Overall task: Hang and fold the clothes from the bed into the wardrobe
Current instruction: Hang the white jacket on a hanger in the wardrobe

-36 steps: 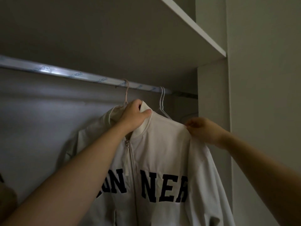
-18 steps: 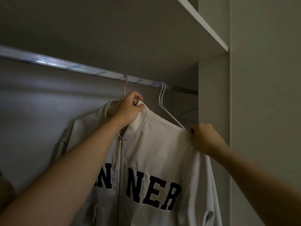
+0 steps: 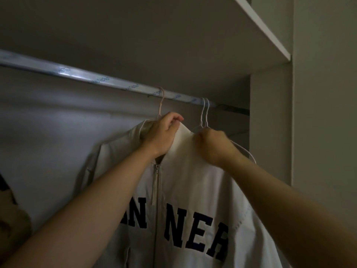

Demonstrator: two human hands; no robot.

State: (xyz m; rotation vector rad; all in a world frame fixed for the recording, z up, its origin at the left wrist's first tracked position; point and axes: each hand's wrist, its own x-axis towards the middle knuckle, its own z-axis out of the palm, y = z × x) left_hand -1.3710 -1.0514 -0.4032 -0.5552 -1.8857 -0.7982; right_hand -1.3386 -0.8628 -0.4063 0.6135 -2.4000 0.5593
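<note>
A white zip jacket (image 3: 193, 180) with dark block letters hangs on a pink hanger (image 3: 160, 105) hooked over the wardrobe rail (image 3: 77, 74). My left hand (image 3: 160, 136) grips the left side of the collar just under the hook. At the right side of the collar my right hand (image 3: 212, 144) pinches the fabric. The hanger's shoulders are hidden inside the jacket.
Two bare white hangers (image 3: 204, 113) hang on the rail right of the jacket, close behind my right hand. A shelf (image 3: 260, 29) sits above the rail and a wardrobe side panel (image 3: 270, 122) closes the right. A dark and tan garment (image 3: 11, 219) hangs at the far left.
My right hand left the jacket's right shoulder and moved up and left to the collar. My left hand kept its hold near the hook. The view shifted slightly.
</note>
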